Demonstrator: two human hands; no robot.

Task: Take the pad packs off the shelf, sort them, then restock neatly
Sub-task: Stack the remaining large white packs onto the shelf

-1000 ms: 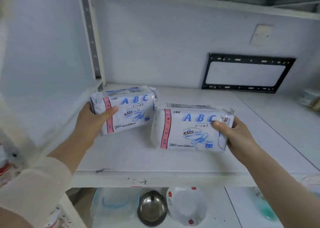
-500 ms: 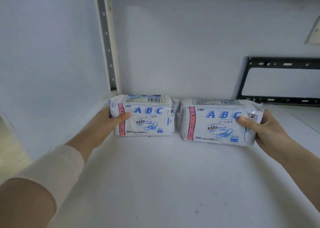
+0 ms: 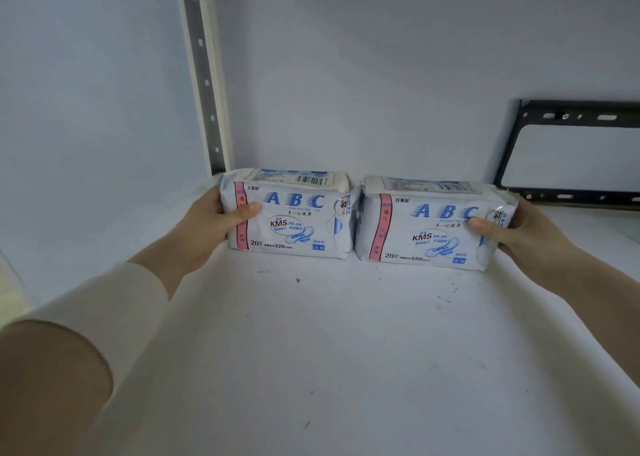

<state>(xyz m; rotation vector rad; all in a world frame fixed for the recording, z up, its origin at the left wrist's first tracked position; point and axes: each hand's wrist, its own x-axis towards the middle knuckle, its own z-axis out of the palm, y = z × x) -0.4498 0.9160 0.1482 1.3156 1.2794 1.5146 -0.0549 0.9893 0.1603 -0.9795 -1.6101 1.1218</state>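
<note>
The left hand [image 3: 211, 220] is clasping the left pack's [image 3: 294, 213] outer end and the right hand [image 3: 519, 234] the right pack's [image 3: 429, 223], each grip curling round its pack, both standing mid-frame on the shelf [image 3: 346, 351], long axes running left-right, inner ends touching.

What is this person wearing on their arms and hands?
The left hand and right hand are bare: no gloves, rings or watch show. A cream long sleeve covers the left arm, ending short of the wrist. The right forearm shows no sleeve.
</note>
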